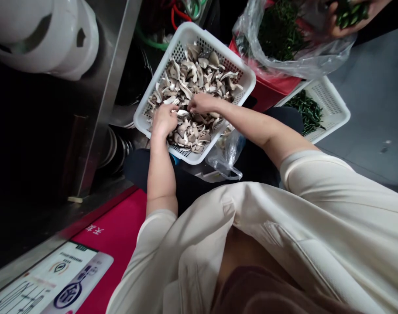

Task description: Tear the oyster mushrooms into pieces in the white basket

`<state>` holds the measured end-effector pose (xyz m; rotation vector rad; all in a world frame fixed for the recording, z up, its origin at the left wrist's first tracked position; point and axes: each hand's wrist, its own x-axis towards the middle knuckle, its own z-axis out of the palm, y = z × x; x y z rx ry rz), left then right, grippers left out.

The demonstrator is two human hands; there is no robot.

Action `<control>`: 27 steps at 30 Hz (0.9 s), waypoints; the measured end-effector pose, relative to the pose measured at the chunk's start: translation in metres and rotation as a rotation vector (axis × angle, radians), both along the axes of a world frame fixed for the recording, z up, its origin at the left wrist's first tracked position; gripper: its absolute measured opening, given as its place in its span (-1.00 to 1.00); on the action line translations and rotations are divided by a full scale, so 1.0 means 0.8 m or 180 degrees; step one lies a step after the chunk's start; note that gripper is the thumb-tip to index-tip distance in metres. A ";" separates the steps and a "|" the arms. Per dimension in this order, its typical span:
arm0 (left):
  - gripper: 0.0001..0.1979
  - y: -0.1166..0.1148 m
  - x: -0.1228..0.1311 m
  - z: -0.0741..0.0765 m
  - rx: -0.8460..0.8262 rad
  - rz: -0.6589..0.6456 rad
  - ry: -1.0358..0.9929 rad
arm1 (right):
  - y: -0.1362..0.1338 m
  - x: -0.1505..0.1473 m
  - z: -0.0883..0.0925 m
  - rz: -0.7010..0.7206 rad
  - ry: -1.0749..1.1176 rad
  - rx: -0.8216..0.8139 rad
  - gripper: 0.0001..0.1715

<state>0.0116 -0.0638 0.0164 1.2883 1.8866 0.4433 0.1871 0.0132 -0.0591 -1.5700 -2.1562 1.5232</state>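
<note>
Two bare hands, the left hand (pixel 164 118) and the right hand (pixel 202 104), are set among torn grey and white mushroom pieces (pixel 186 78). The left hand is bent, its fingertips touching pale pieces; whether one is gripped cannot be told. The right hand is curled, its fingertips turned down into the heap, and what is held there, if anything, cannot be made out. The mushroom pieces are held in a perforated white basket (pixel 193 160), heaped from near its far corner down to its near corner. Its near-left edge is crossed by the left wrist, its near-right edge by the right forearm.

Below that near-right edge, a clear bag (pixel 227 159) is seen. Dark-clad knees (pixel 289 117) are placed close by, one near each near edge. Past the right corner, a red container (pixel 273 89) is topped by a clear plastic liner (pixel 320 63), in which leafy greens (pixel 280 32) are held. Above its right side, green pieces (pixel 351 16) are cupped in a co-worker's hand (pixel 348 30). Slender green pods (pixel 305 114) are gathered in a second basket (pixel 344 114), partly hidden by a knee. Well to the left, a rounded white vessel (pixel 64 39) is seen beside a metal panel (pixel 115 74).
</note>
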 end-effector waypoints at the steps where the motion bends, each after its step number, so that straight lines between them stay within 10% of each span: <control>1: -0.76 -0.001 0.001 0.000 -0.0113 -0.0095 0.0162 | -0.008 -0.012 -0.007 0.0037 -0.0176 0.0078 -0.81; 6: -0.73 -0.005 -0.001 0.004 -0.0027 0.0126 0.0013 | -0.024 -0.058 -0.033 -0.0059 -0.0685 0.0093 -0.33; 11: -0.76 -0.004 -0.011 0.002 0.0086 0.0435 -0.0331 | -0.003 -0.057 -0.037 -0.0501 -0.0033 -0.0574 -0.84; 17: -0.61 0.007 -0.018 -0.013 0.0345 0.0930 -0.0649 | 0.019 -0.019 0.019 -0.0641 0.0857 -0.1032 -0.58; 22: -0.90 0.013 0.005 -0.019 0.0315 0.1031 -0.1501 | 0.019 0.009 0.081 -0.0344 0.1313 -0.1319 -0.70; 27: -0.79 0.014 0.020 -0.009 0.0334 0.1276 -0.1560 | 0.002 0.005 0.098 -0.0913 0.1809 -0.1007 -0.70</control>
